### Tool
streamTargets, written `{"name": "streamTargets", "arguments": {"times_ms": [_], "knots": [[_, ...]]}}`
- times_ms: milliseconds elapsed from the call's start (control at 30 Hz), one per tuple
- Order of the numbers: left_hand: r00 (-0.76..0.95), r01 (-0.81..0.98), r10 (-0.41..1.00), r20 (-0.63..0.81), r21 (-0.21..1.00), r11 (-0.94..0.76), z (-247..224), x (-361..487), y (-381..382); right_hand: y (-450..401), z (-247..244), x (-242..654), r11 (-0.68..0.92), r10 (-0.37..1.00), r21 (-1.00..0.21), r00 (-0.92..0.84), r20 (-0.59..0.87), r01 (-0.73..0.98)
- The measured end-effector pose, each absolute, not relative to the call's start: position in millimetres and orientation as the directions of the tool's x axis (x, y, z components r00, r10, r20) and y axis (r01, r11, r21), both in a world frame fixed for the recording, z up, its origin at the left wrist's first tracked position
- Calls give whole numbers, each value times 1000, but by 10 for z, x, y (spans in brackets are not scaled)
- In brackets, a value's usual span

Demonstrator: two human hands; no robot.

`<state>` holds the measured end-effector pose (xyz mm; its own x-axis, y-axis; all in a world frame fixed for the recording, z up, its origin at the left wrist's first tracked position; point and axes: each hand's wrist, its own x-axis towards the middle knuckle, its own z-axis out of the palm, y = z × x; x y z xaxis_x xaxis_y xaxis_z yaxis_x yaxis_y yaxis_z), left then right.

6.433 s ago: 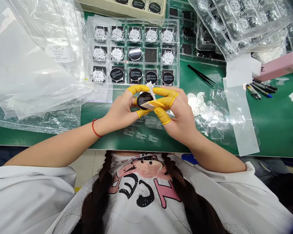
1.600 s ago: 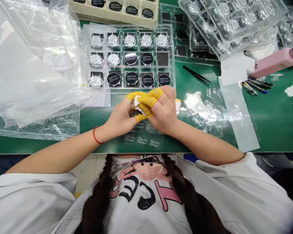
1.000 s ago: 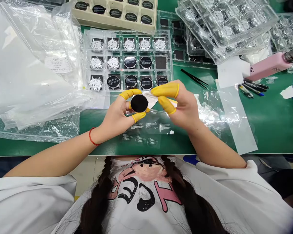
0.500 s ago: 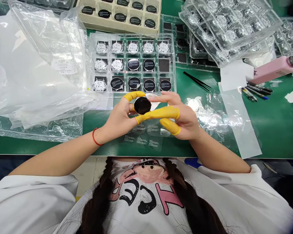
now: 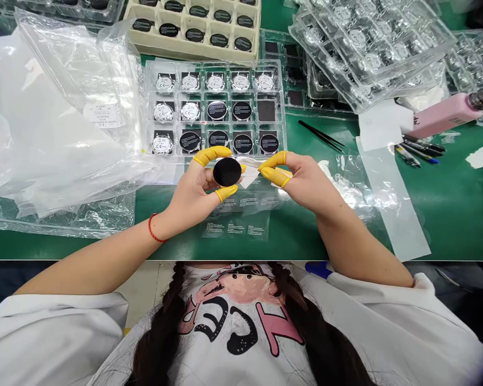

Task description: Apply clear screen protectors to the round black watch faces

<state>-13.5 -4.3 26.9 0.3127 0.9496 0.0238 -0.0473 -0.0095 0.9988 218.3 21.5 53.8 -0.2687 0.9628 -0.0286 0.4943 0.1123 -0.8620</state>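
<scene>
My left hand point(image 5: 199, 185), with yellow finger covers, grips a round black disc point(image 5: 227, 171) by its edge, its dark glossy face toward me. To its right, my right hand point(image 5: 292, 177) pinches a white cloth point(image 5: 248, 170) between covered fingertips; the cloth reaches close to the disc's right side. Beyond both hands lies a clear plastic tray point(image 5: 282, 110) of round discs, some silver with white labels and some black with white print. One compartment at its right shows only a black square point(image 5: 266, 111). Clear printed film point(image 5: 235, 229) lies below the hands.
A cream box point(image 5: 193, 51) of black discs stands behind the tray. Plastic bags point(image 5: 64, 107) cover the left. At right are black tweezers point(image 5: 322, 136), stacked clear trays point(image 5: 370, 48), a pink bottle point(image 5: 445, 115), pens point(image 5: 418, 149) and a pale strip point(image 5: 394, 209).
My right hand has drawn back to the right from the disc, its fingers now pinched on the cloth. My left hand and the disc have shifted slightly left.
</scene>
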Motion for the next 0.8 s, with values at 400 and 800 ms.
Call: {"name": "streamTargets", "arguments": {"times_ms": [400, 800], "knots": [[318, -14, 948, -18, 1000, 24, 223, -94, -33, 208, 650, 2118, 116, 972, -958, -228, 55, 263], [426, -48, 904, 33, 999, -13, 232, -49, -39, 183, 653, 1841, -200, 906, -973, -355, -230, 118]]}}
